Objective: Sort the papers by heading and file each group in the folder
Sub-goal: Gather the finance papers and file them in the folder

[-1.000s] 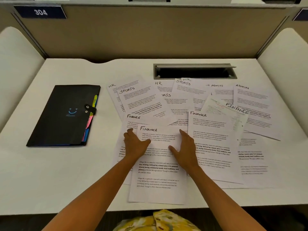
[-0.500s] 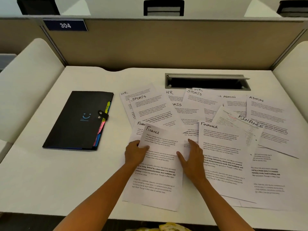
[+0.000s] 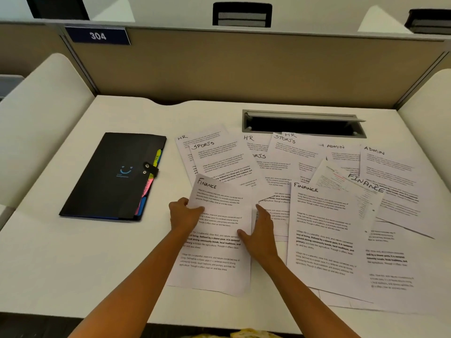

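Note:
Several white printed sheets lie fanned over the white desk (image 3: 61, 259), hand-headed HR, SPORTS, ADMIN and FINANCE. My left hand (image 3: 184, 213) grips the left edge of a FINANCE sheet (image 3: 219, 250), thumb on top, its upper part lifted off the pile. My right hand (image 3: 260, 234) lies flat with fingers apart on the right edge of that same sheet. Another FINANCE sheet (image 3: 322, 230) lies just right of it. A shut black folder (image 3: 114, 176) with coloured tabs and a snap strap lies to the left, apart from the papers.
A cable slot (image 3: 302, 124) with a raised grey lid is sunk in the desk behind the papers. Beige partition walls (image 3: 244, 69) close the back and both sides. A sign reading 304 (image 3: 97, 35) hangs at the upper left.
Both hands slid the front FINANCE sheet left and toward me. My left hand went from flat on it to gripping its edge. The camera tilted up.

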### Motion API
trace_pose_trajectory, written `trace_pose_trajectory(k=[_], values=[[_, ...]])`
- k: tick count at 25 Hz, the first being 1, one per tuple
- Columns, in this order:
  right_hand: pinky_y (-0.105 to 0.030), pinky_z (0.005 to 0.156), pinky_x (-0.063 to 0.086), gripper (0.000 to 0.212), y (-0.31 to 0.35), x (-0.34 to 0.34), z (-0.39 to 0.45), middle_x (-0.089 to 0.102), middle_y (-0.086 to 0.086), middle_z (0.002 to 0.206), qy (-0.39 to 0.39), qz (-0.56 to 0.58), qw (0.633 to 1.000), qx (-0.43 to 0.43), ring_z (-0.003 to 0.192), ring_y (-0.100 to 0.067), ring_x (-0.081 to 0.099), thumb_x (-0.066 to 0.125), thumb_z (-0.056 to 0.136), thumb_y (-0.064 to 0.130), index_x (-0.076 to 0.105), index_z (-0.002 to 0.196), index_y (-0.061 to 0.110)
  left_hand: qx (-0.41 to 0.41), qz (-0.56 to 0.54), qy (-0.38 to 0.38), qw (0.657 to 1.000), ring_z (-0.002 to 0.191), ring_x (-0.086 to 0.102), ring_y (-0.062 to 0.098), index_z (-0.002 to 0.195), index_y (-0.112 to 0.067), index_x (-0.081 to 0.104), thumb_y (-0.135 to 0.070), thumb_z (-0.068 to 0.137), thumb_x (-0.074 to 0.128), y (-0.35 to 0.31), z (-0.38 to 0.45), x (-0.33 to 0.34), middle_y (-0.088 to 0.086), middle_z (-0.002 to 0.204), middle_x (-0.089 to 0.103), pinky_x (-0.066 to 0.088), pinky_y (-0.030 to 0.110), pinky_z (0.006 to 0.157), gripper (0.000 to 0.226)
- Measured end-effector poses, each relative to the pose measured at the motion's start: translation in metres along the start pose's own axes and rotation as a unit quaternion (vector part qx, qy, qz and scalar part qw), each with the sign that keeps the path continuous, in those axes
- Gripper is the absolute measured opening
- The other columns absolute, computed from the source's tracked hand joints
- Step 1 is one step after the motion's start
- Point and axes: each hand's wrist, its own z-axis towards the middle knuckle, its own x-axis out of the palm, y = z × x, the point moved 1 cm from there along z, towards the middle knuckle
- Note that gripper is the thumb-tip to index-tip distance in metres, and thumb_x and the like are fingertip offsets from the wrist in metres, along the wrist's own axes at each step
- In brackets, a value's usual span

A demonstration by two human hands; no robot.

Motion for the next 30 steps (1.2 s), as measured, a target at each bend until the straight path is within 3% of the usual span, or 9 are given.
trace_pose_trajectory(k=[4, 6, 9, 15, 18, 21, 25, 27, 30], values=[[-0.033, 0.104, 0.041, 0.085, 0.011, 0.003, 0.006, 0.038, -0.007, 0.144, -0.04, 0.074, 0.995, 0.051, 0.13, -0.023, 0.043, 0.081, 0.076, 0.016, 0.029, 0.144, 0.014, -0.008, 0.145, -0.026, 0.989, 0.115, 0.049, 0.031, 0.122, -0.013, 0.05, -0.037, 0.069, 0.081, -0.001, -0.003, 0.005, 0.011, 0.124, 0.046, 0.048, 0.05, 0.095, 0.065], [-0.028, 0.088, 0.052, 0.08, 0.015, 0.002, 0.009, 0.047, -0.007, 0.134, -0.065, 0.149, 0.983, 0.086, 0.116, -0.023, 0.054, 0.081, 0.076, 0.013, 0.032, 0.139, 0.015, 0.001, 0.129, -0.015, 0.992, 0.12, 0.042, 0.031, 0.123, -0.013, 0.046, -0.034, 0.069, 0.083, -0.003, -0.005, 0.009, 0.011, 0.127, 0.041, 0.048, 0.048, 0.096, 0.069], [-0.016, 0.069, 0.054, 0.056, 0.02, -0.001, 0.01, 0.058, -0.004, 0.122, -0.057, 0.19, 0.976, 0.089, 0.097, -0.015, 0.06, 0.073, 0.084, 0.013, 0.042, 0.132, 0.015, -0.019, 0.024, 0.007, 1.0, 0.112, 0.051, 0.03, 0.121, -0.017, 0.038, -0.027, 0.068, 0.085, 0.002, -0.006, 0.012, 0.01, 0.126, 0.042, 0.052, 0.043, 0.09, 0.071], [-0.03, 0.084, 0.059, 0.031, 0.02, -0.014, 0.009, 0.066, 0.003, 0.114, -0.048, 0.209, 0.977, 0.012, 0.096, -0.011, 0.066, 0.061, 0.093, 0.027, 0.056, 0.123, 0.02, -0.023, -0.003, -0.041, 0.999, 0.106, 0.057, 0.027, 0.12, -0.022, 0.043, -0.055, 0.057, 0.085, 0.001, -0.012, 0.006, 0.004, 0.116, 0.057, 0.052, 0.05, 0.091, 0.083], [-0.028, 0.076, 0.06, 0.03, 0.018, -0.036, 0.012, 0.07, 0.005, 0.11, -0.042, 0.299, 0.953, 0.013, 0.094, -0.012, 0.07, 0.061, 0.093, 0.026, 0.057, 0.123, 0.02, 0.017, -0.107, 0.075, 0.991, 0.09, 0.068, 0.023, 0.115, -0.021, 0.048, -0.049, 0.066, 0.083, -0.011, -0.025, 0.001, -0.001, 0.108, 0.064, 0.059, 0.041, 0.073, 0.066], [-0.026, 0.073, 0.06, 0.035, 0.017, -0.058, 0.021, 0.07, 0.002, 0.111, -0.079, 0.325, 0.942, 0.035, 0.096, -0.013, 0.071, 0.063, 0.092, 0.03, 0.058, 0.125, 0.018, 0.069, -0.087, 0.288, 0.951, 0.09, 0.073, 0.022, 0.116, -0.02, 0.061, -0.033, 0.076, 0.079, -0.022, -0.038, 0.008, 0.002, 0.107, 0.074, 0.059, 0.044, 0.079, 0.046], [-0.025, 0.081, 0.054, 0.02, 0.003, -0.091, 0.031, 0.065, 0.012, 0.105, -0.149, 0.257, 0.954, 0.049, 0.105, -0.017, 0.064, 0.057, 0.095, 0.035, 0.059, 0.112, 0.024, 0.102, -0.088, 0.277, 0.951, 0.088, 0.073, 0.02, 0.113, -0.02, 0.066, -0.026, 0.078, 0.078, -0.039, -0.043, 0.032, 0.0, 0.102, 0.075, 0.059, 0.045, 0.081, 0.038], [-0.036, 0.093, 0.051, 0.029, -0.018, -0.111, 0.033, 0.061, 0.01, 0.112, -0.192, 0.187, 0.958, 0.099, 0.115, -0.023, 0.059, 0.064, 0.09, 0.038, 0.055, 0.115, 0.027, 0.103, -0.096, 0.26, 0.955, 0.085, 0.074, 0.019, 0.112, -0.02, 0.066, -0.023, 0.079, 0.077, -0.045, -0.041, 0.04, 0.0, 0.099, 0.076, 0.06, 0.042, 0.079, 0.035], [-0.054, 0.107, 0.032, 0.086, -0.056, -0.147, 0.024, 0.044, -0.01, 0.142, -0.218, -0.024, 0.949, 0.227, 0.132, -0.034, 0.04, 0.081, 0.069, 0.051, 0.039, 0.138, 0.019, 0.104, -0.077, 0.26, 0.957, 0.083, 0.074, 0.02, 0.114, -0.019, 0.065, -0.023, 0.081, 0.076, -0.046, -0.034, 0.048, 0.0, 0.099, 0.075, 0.06, 0.039, 0.075, 0.036]])
